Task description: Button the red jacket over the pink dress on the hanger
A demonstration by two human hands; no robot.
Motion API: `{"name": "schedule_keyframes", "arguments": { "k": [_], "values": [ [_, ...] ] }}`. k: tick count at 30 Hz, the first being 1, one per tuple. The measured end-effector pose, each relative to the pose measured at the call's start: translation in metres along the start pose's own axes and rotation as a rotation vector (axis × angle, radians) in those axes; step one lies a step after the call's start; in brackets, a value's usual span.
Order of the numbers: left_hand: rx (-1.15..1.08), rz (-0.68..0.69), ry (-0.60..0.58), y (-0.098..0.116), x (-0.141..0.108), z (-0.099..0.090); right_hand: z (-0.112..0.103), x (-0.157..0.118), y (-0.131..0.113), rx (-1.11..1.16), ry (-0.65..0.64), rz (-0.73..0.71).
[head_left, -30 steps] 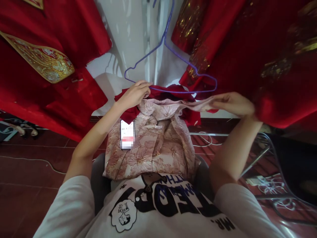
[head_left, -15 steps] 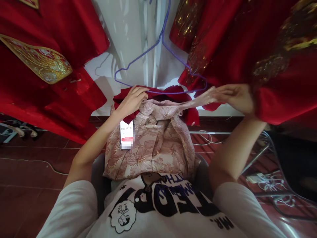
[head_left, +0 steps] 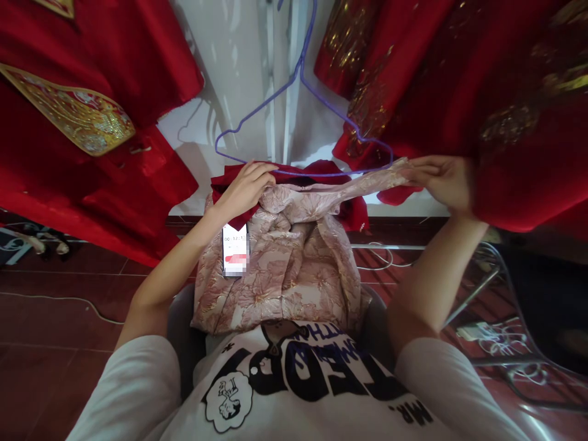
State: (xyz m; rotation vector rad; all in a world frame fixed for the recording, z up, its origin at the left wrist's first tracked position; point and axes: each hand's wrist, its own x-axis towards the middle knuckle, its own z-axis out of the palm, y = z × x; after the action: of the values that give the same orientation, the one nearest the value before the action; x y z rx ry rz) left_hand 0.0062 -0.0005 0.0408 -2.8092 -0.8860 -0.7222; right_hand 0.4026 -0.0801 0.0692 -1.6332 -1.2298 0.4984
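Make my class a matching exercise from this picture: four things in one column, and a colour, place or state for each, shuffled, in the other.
Things
1. Hanger
2. Phone
3. Right hand
4. Cables

Descriptions
A. Lying on the pink patterned garment, screen lit
B. White, tangled, at the lower right
C. Purple, in front of the pale wall
D. Gripping an outstretched end of pink cloth

Pairs: 1-C, 2-A, 3-D, 4-B
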Motion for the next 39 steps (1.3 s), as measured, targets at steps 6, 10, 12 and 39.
{"name": "schedule_keyframes", "arguments": {
  "k": [6,10,12,39],
  "values": [
    [-0.007,0.016,0.002,-0.001,0.001,0.001,0.002,0.003,0.001,0.200,0.048,0.029],
    [-0.003,0.035,0.026,-0.003,0.000,0.002,0.001,0.008,0.005,0.193,0.074,0.066],
    [0.001,0.042,0.032,-0.005,0.000,0.003,-0.001,0.009,0.007,0.184,0.071,0.060],
    [-0.200,0.001,0.079,-0.004,0.003,0.003,0.097,0.036,-0.022,-0.004,0.155,-0.569]
  ]
}}
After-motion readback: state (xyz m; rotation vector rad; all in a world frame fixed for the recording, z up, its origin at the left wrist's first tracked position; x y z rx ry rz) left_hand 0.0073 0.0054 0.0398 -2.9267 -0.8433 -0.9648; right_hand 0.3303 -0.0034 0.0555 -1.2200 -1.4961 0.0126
